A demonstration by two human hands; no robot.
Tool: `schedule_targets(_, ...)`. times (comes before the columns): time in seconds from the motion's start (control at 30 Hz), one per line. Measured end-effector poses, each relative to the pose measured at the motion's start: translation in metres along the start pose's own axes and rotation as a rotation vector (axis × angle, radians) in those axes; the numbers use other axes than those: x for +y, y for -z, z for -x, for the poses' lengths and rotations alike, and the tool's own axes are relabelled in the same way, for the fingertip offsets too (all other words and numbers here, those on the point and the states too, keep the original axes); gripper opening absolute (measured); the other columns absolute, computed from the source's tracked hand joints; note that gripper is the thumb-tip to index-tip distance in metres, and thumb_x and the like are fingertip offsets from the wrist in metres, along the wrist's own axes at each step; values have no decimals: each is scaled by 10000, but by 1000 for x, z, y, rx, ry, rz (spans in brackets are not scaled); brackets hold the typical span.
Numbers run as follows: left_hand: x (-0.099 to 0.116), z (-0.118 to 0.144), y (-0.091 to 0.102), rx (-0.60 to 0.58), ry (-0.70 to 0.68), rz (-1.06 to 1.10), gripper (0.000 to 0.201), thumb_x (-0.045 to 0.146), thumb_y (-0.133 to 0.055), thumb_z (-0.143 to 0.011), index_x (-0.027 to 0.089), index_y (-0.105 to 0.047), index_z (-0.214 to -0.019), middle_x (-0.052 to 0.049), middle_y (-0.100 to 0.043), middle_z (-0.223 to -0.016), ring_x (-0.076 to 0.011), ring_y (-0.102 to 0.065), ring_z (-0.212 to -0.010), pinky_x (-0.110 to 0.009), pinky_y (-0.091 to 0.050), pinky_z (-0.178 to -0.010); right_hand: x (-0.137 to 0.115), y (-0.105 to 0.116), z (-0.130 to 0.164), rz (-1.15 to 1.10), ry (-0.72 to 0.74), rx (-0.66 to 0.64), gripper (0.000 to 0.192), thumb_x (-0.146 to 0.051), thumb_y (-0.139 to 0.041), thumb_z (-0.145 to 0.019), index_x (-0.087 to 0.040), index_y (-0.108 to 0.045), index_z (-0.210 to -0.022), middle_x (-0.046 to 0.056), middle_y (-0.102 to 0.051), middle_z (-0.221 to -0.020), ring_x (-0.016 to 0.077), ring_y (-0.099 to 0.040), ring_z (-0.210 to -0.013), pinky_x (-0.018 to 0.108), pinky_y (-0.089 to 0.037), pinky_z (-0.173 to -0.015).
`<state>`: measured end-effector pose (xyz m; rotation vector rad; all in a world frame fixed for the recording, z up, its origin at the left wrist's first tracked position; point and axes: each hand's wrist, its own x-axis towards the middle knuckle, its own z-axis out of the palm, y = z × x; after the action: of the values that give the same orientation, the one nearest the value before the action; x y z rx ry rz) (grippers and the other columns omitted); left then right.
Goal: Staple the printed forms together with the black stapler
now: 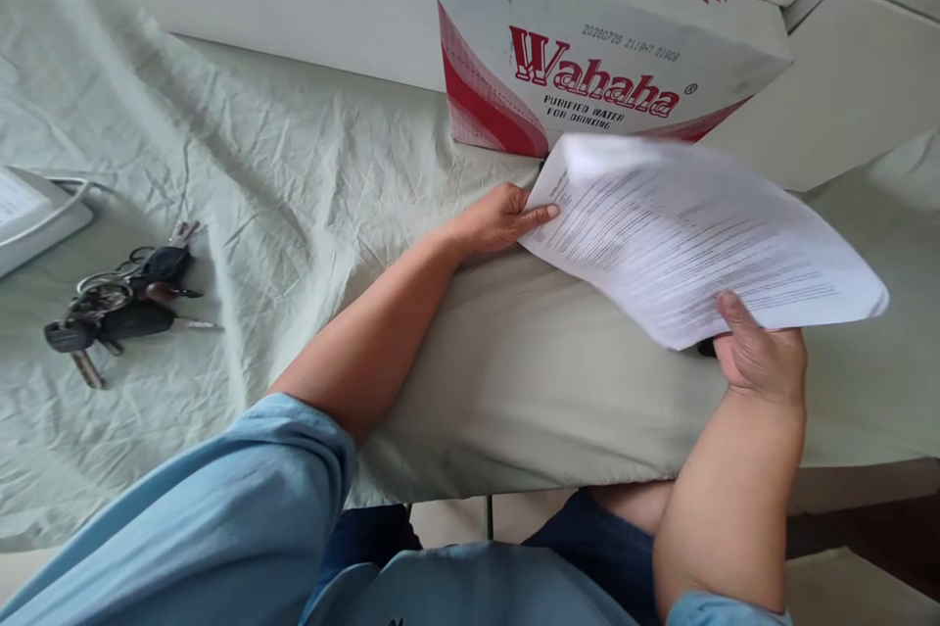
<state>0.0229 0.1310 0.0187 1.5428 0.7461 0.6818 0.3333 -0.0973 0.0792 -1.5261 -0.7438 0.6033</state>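
A printed paper sheet (pixel 661 224), perhaps more than one layer, is stretched between my two hands above the cloth. My left hand (pixel 503 219) pinches its left edge, the thumb lying on top. At the lower right edge, my right hand (pixel 760 347) grips the paper with the thumb over it and the fingers hidden underneath. The sheet is bowed and its upper edge is blurred. Small dark bits of something show beneath the paper near each hand; I cannot make out what they are.
A Wahaha water carton (pixel 587 48) stands behind the paper against a white surface. On the left lie a bunch of keys (pixel 128 298) and a white object with a cable (pixel 36 215). A wrinkled pale green cloth (pixel 294 185) covers the table, its front edge above my lap.
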Motion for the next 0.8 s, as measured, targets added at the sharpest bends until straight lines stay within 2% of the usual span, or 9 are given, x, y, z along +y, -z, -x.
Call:
schedule_targets(0.1, 2, 0, 2, -88, 11, -15, 728, 898, -861, -942, 188, -745, -831, -47, -700, -809, -166, -604, -750, -313, -466, -690, 3, 7, 1, 37, -131, -26, 691, -474, -1201, -580, -291, -878, -1163, 101, -897, -1484, 389, -746, -1602, 649, -508, -1478)
schedule_targets(0.2, 7, 1, 5, -106, 31, -9, 828, 1015, -821, -895, 198, -699, -837, -49, -655, -761, -153, -576, -664, -322, -467, -616, 9, 22, -3, 107, -262, -55, 715, -527, -1222, -533, -282, -887, -1116, 108, -923, -1386, 396, -805, -1482, 617, -628, -1358)
schedule_targets(0.3, 12, 4, 7, -183, 96, -47, 788, 969, -855, -892, 211, -660, -806, -43, -631, -723, -147, -566, -621, -319, -453, -569, 12, 39, -11, 173, -296, 5, 770, -616, -1228, -516, -266, -908, -1122, 82, -937, -1151, 331, -867, -1180, 547, -722, -1169)
schedule_targets(0.4, 20, 7, 8, -310, 136, -118, 705, 865, -869, -920, 196, -680, -799, -50, -670, -752, -154, -591, -676, -304, -454, -610, 10, 54, -15, 207, -297, 0, 816, -662, -1226, -536, -273, -924, -1187, 51, -916, -992, 255, -843, -950, 443, -731, -973)
schedule_targets(0.5, 28, 8, 9, -412, 137, -171, 646, 808, -864, -890, 188, -715, -793, -33, -658, -756, -148, -554, -691, -305, -421, -635, 9, 54, -10, 258, -314, -153, 753, -696, -1185, -664, -298, -932, -1251, 62, -936, -1032, 239, -861, -943, 380, -707, -884)
schedule_targets(0.6, 33, 9, 8, -497, 191, -209, 600, 785, -843, -849, 195, -745, -800, -15, -624, -727, -149, -521, -658, -319, -400, -613, 13, 36, -1, 248, -249, -317, 734, -737, -1143, -733, -330, -932, -1307, 48, -941, -1069, 255, -872, -986, 407, -727, -949)
schedule_targets(0.67, 34, 8, 7, -522, 209, -219, 569, 760, -849, -832, 201, -751, -792, -19, -647, -727, -162, -551, -665, -326, -424, -620, 19, 21, 4, 222, -189, -372, 651, -775, -1090, -804, -331, -939, -1256, 41, -933, -1061, 268, -865, -991, 420, -730, -962)
schedule_targets(0.73, 32, 8, 6, -510, 189, -196, 524, 711, -876, -829, 192, -806, -851, -41, -751, -805, -198, -661, -749, -327, -492, -685, 25, 10, 6, 251, -154, -379, 518, -790, -1026, -889, -312, -932, -1065, 25, -893, -959, 253, -827, -929, 386, -708, -894)
schedule_targets(0.8, 29, 7, 5, -473, 148, -148, 501, 650, -908, -828, 180, -884, -1000, -64, -860, -977, -227, -754, -873, -323, -550, -765, 30, 8, 4, 304, -146, -343, 531, -801, -1008, -905, -289, -871, -867, 7, -817, -827, 224, -748, -829, 346, -656, -781)
